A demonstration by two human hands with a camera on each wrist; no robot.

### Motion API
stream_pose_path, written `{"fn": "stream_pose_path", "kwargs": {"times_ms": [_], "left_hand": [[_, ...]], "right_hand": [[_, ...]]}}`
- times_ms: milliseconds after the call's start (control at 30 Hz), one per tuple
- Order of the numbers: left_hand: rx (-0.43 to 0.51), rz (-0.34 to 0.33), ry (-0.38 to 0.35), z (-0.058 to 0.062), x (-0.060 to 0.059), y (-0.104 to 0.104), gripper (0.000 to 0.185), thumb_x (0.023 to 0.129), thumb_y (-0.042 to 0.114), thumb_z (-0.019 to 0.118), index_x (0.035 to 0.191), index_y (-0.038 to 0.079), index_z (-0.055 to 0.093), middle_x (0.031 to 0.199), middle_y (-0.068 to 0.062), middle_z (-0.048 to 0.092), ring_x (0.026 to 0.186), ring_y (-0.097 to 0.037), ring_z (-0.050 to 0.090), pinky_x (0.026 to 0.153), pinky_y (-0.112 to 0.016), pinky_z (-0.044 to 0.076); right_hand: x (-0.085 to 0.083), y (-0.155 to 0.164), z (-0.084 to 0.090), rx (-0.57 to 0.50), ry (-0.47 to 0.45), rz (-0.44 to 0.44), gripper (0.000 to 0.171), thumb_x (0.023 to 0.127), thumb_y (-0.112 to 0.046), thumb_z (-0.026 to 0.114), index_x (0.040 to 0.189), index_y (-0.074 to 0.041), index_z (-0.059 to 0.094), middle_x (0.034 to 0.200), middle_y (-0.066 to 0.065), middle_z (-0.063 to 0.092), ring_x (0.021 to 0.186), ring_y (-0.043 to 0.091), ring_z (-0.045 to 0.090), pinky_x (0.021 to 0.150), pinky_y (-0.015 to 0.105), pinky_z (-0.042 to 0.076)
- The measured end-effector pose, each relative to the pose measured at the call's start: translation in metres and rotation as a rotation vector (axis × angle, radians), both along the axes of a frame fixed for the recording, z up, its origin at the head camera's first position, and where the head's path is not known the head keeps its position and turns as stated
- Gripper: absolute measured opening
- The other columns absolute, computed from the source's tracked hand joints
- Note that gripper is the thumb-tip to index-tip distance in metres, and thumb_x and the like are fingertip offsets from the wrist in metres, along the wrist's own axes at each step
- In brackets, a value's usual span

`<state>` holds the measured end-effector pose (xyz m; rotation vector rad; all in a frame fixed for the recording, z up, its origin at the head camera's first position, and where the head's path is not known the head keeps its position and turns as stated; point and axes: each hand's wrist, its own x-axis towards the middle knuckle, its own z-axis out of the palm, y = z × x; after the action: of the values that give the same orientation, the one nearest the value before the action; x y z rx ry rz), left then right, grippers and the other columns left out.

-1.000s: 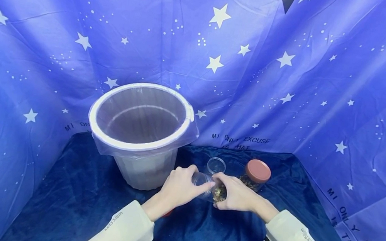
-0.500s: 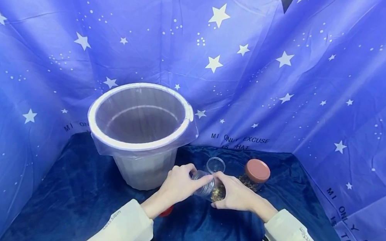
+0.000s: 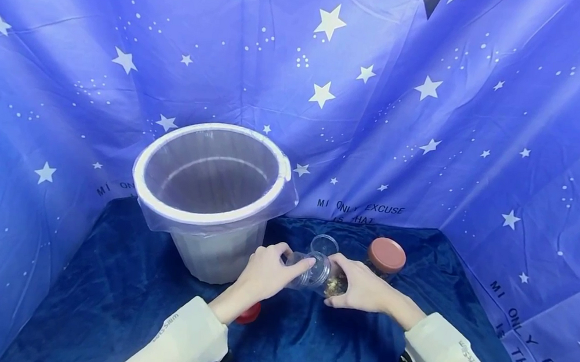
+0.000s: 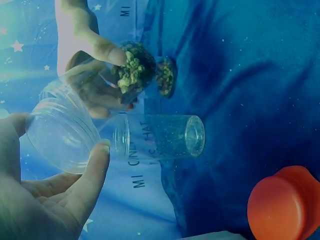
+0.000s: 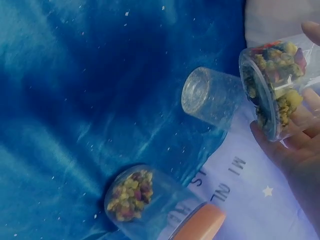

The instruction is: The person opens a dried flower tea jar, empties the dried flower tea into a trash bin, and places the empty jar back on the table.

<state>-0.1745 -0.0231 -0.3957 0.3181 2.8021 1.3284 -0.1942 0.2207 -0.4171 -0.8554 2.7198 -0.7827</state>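
My left hand (image 3: 268, 269) holds a clear jar (image 4: 62, 132) by its sides, tilted, its threaded neck towards the right hand. Nothing shows inside that jar. My right hand (image 3: 363, 287) grips a second clear jar (image 5: 280, 82), also tilted, with dried flower tea (image 4: 134, 72) gathered at its base. The two mouths are close; I cannot tell whether they touch. Behind the hands a third clear jar (image 4: 170, 136) stands upright without a lid. A fourth jar (image 5: 150, 192) with a pinkish-brown lid (image 3: 387, 255) holds more dried flowers, beside my right hand.
A large pale bucket (image 3: 217, 250) lined with a clear bag stands left of the hands. A red lid (image 3: 248, 313) lies on the blue cloth (image 3: 300, 351) near my left forearm. A star-patterned curtain (image 3: 248, 72) encloses the back and sides.
The jars have drawn slightly apart. My left hand has turned its jar and shifted a little left and up; my right hand has moved a little right. More of the red lid shows.
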Motion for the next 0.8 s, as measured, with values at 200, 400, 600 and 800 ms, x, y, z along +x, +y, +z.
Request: {"fn": "stream_pose_path", "kwargs": {"times_ms": [200,400,600,800], "left_hand": [[0.008,0.003,0.000,0.002,0.000,-0.004,0.052,0.087,0.065,0.059,0.086,0.014,0.064,0.056,0.003,0.050,0.051,-0.013,0.051,0.047,-0.027,0.039],[-0.060,0.017,0.044,0.006,-0.002,-0.007,0.052,0.086,0.066,0.058,0.091,0.014,0.065,0.059,0.002,0.052,0.054,-0.014,0.052,0.049,-0.027,0.039],[-0.149,0.010,0.119,0.007,-0.001,-0.013,0.051,0.085,0.062,0.063,0.105,0.015,0.066,0.083,-0.003,0.070,0.069,-0.020,0.064,0.061,-0.031,0.050],[-0.161,-0.017,0.147,0.008,-0.001,-0.019,0.052,0.084,0.058,0.066,0.113,0.014,0.066,0.101,-0.011,0.073,0.088,-0.029,0.070,0.073,-0.041,0.056]], "right_hand": [[-0.002,0.011,0.001,-0.021,0.003,-0.013,0.064,0.073,-0.035,0.084,0.125,-0.016,0.051,0.100,-0.003,0.068,0.085,0.003,0.063,0.074,0.026,0.053],[-0.004,0.017,0.005,-0.020,0.007,-0.039,0.066,0.072,-0.032,0.085,0.126,-0.012,0.052,0.099,-0.004,0.068,0.085,0.004,0.063,0.074,0.025,0.053],[-0.005,0.020,0.006,-0.009,0.008,-0.067,0.068,0.072,-0.035,0.085,0.128,-0.011,0.052,0.098,-0.004,0.068,0.085,0.004,0.063,0.075,0.027,0.053],[-0.006,0.024,0.005,-0.024,-0.003,-0.082,0.068,0.072,-0.035,0.085,0.127,-0.011,0.052,0.096,-0.005,0.068,0.084,0.004,0.063,0.076,0.032,0.054]]}}
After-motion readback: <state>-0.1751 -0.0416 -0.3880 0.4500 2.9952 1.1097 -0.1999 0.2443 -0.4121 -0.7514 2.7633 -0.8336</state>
